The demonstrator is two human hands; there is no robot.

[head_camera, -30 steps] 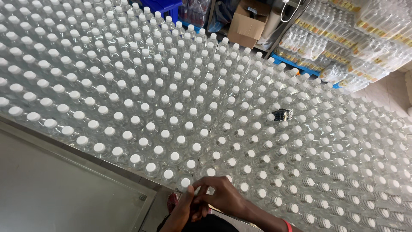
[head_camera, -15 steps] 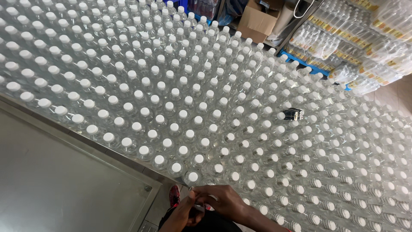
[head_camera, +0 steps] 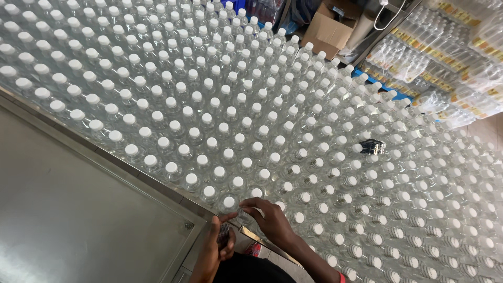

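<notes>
Bottle [head_camera: 246,216] with no white cap showing, at the near edge of the field of bottles, just past the corner of the steel table [head_camera: 78,209]; right hand [head_camera: 272,220] rests over it, fingers [head_camera: 251,209] pinched together at its top, though whether a cap sits under them cannot be told; left hand [head_camera: 220,243] lies close beside, lower, curled round a small dark object [head_camera: 223,236] that is too hidden to identify; thumb of the left hand points up toward the right fingertips, the two hands nearly touching; capped bottles [head_camera: 209,120], clear plastic with white caps, stand upright in tight diagonal rows filling most of the view, from the table edge out to the far side; nearest capped neighbours [head_camera: 229,202] stand just beside the hands; one small dark item [head_camera: 373,147] lies on top of the bottles to the right, well apart from both hands; kind not clear; a cardboard box [head_camera: 330,26] sits beyond the far rows; shrink-wrapped packs of bottles [head_camera: 419,63] are stacked at upper right; a red band [head_camera: 341,276] shows on the right wrist; table surface is plain brushed metal with a screw [head_camera: 187,225] near its corner.
</notes>
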